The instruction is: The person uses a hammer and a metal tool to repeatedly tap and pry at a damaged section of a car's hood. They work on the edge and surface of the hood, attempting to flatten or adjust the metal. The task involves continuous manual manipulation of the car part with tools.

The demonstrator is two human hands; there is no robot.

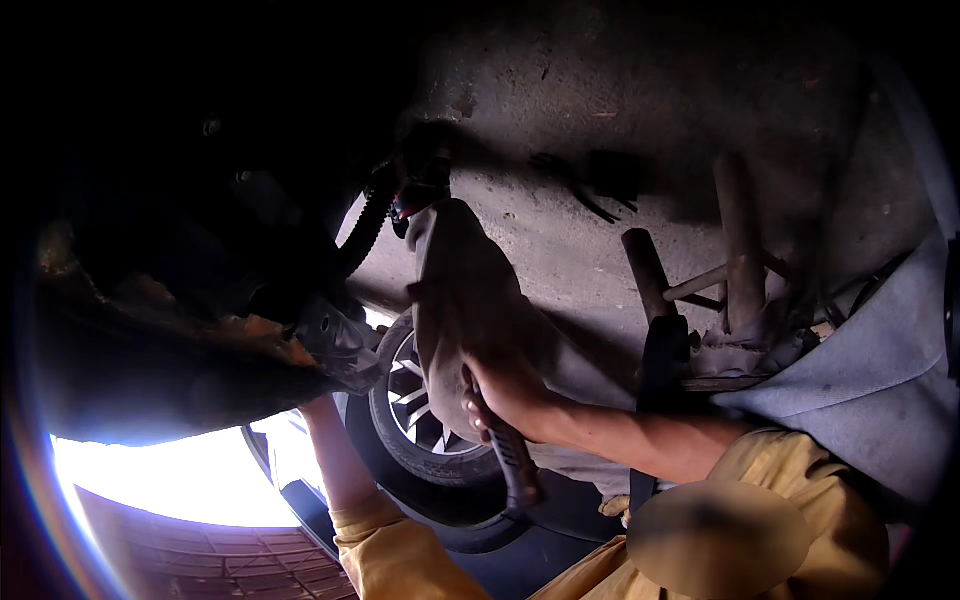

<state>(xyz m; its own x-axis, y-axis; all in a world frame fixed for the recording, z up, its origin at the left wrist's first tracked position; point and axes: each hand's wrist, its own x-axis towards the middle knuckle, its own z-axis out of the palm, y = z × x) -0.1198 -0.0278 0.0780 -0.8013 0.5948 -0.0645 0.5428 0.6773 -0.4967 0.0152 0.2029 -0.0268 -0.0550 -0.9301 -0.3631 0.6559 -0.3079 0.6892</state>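
The right hand (500, 395) reaches up, fist wrapped around a dark ribbed tool handle (515, 460). The left hand, raised behind grimy underbody metal (330, 340), is hidden; grip unclear.

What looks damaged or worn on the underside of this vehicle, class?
The dark metal panel at left shows rusty, flaking orange-brown patches along its lower edge. The right hand grips a black-handled tool nearby; the left hand is hidden behind the panel.

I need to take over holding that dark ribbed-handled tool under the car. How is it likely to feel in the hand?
The tool looks stiff: it stays straight where it sticks out below the right hand. Its ribbed handle probably grips well, though any grease cannot be judged in this dim light. It seems moderately heavy for its size, since one closed fist carries it.
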